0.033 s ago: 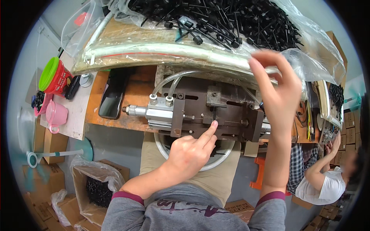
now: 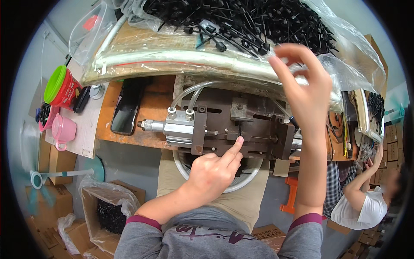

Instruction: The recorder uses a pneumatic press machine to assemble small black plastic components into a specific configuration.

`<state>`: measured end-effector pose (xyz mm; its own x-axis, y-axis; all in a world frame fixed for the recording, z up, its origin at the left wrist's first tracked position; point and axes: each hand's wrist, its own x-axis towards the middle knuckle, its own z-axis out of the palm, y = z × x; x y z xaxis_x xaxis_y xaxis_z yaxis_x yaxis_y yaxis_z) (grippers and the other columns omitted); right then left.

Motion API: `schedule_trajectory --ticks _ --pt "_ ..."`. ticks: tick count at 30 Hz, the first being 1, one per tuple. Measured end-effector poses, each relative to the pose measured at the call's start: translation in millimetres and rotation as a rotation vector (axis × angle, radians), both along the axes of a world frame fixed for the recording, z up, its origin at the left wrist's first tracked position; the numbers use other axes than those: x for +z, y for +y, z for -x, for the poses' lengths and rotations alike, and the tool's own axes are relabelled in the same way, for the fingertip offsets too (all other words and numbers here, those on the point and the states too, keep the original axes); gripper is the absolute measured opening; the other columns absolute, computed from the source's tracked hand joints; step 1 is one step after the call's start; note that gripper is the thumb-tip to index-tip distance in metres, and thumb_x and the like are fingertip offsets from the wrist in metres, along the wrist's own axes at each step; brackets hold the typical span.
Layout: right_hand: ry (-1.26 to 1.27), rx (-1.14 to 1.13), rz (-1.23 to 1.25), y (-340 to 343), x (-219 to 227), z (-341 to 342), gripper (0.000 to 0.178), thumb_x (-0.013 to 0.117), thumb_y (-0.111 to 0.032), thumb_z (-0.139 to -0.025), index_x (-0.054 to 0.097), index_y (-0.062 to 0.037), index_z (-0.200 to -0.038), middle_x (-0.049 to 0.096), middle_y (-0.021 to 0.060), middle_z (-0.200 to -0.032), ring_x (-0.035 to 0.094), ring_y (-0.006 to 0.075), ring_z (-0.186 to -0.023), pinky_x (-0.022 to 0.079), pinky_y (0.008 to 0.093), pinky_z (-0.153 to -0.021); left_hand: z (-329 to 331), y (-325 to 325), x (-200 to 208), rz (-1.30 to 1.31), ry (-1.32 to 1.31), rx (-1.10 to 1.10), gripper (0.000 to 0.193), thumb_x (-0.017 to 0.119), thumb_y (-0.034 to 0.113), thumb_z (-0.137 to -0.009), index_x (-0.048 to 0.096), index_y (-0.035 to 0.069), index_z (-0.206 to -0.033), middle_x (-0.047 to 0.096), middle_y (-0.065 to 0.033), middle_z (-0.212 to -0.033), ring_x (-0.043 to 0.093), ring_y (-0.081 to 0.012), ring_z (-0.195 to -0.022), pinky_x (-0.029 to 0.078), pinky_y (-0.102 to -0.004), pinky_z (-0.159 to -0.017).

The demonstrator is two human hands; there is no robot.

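Observation:
My left hand (image 2: 213,172) reaches in from below, index finger stretched out and its tip on the lower end of a thin black rod-like part (image 2: 240,128). That part lies in the middle of a dark metal clamping fixture (image 2: 215,97) with a silver air cylinder (image 2: 179,128) at its left. The left hand's other fingers curl beneath, partly hidden. My right hand (image 2: 308,84) is raised above the fixture's right end, thumb and index finger apart with nothing visible between them. Beyond its fingertips lies a large heap of black stemmed plastic pieces (image 2: 254,26).
Plastic sheeting covers the raised tray edge (image 2: 181,60) behind the fixture. At left are a phone (image 2: 126,110), a red tub (image 2: 64,88) and a pink cup (image 2: 64,128). A white-rimmed basket (image 2: 248,181) sits over my lap. Another person (image 2: 360,203) works at far right.
My right hand has shifted slightly left and up, toward the black heap. My left hand keeps its place at the fixture.

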<state>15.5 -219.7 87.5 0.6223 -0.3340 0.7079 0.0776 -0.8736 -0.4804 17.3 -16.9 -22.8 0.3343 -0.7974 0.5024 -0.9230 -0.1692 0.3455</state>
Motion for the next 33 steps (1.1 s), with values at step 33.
schedule_trajectory --ticks 33 --pt "0.478 -0.118 0.179 -62 53 -45 0.026 0.078 -0.017 -0.068 0.072 -0.0046 -0.090 0.066 0.0128 -0.073 0.064 0.0233 -0.067 0.051 0.0317 -0.068 7 38 2 0.065 0.333 -0.370 0.048 0.079 0.033 -0.072 0.068 0.008 -0.112 0.071 -0.0032 -0.103 0.058 -0.0101 -0.054 0.043 -0.0203 -0.047"
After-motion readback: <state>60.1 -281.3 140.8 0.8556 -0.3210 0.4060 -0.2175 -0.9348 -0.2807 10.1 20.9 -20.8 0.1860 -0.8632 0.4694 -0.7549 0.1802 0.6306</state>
